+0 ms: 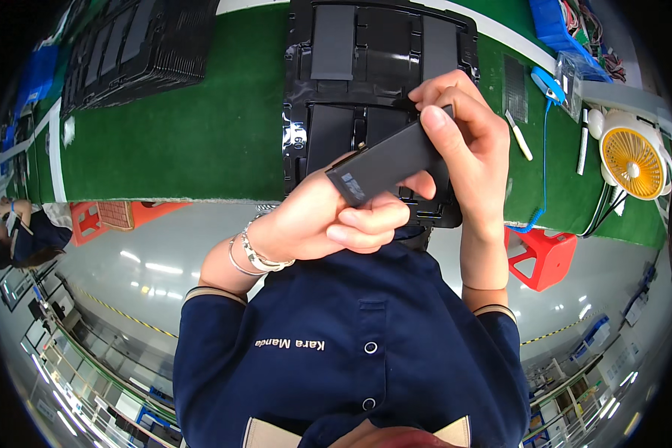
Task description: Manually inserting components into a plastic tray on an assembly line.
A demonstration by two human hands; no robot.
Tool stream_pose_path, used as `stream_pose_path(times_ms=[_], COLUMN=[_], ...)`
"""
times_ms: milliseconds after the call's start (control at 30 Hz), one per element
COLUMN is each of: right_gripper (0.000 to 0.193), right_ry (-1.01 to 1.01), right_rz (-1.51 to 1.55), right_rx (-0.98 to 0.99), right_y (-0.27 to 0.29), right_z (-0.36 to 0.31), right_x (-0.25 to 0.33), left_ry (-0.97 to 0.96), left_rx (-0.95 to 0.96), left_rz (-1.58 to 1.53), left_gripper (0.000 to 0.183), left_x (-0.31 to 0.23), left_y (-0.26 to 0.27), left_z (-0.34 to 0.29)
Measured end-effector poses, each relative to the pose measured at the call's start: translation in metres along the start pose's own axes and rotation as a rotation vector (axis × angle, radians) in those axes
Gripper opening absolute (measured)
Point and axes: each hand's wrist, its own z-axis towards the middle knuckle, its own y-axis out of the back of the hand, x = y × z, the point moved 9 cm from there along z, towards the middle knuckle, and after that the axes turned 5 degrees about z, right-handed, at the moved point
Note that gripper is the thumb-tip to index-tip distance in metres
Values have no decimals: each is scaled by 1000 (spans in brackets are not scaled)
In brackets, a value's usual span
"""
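A flat black rectangular pack (392,164) with a small printed label and a tiny gold-coloured contact on its edge is held aslant between my hands. My left hand (325,220) grips its lower left end, the fingers curled beneath. My right hand (467,142) pinches its upper right end between thumb and fingers. Below them lies a glossy black moulded tray (295,82), partly hidden by the hands. In its pockets sit similar dark flat packs, one a grey-black pack (333,41) at the upper left and another pack (439,46) at the upper right.
On the green bench mat (239,112) a stack of black trays (138,52) stands at the left. To the right are a white-handled tool (519,136), a coiled blue cord (545,160), a marker (582,142), a yellow fan (631,160) and a blue bin (567,33). A red stool (545,257) stands below.
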Motion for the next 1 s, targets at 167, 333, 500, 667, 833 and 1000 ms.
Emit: stream_pose_path(times_ms=[167,333,500,667,833,1000], right_gripper=[18,39,40,25,12,18], right_ry=[23,265,475,682,1061,814], right_rz=[-143,-733,-1092,-1112,-1102,-815], right_rx=[16,-6,220,231,-192,-102], right_y=[4,33,18,23,19,-15], right_z=[9,33,41,42,-4,-31], right_x=[2,3,3,28,80,79], left_ry=[8,-263,-379,-289,-307,-523], left_rx=[-56,-402,-622,-894,-393,-545], left_rz=[63,362,1243,1901,919,512], left_gripper=[44,36,48,59,51,33], left_x=[-7,-59,-121,-143,-101,-74], left_y=[4,26,26,19,7,2], left_z=[2,-9,-2,11,16,6])
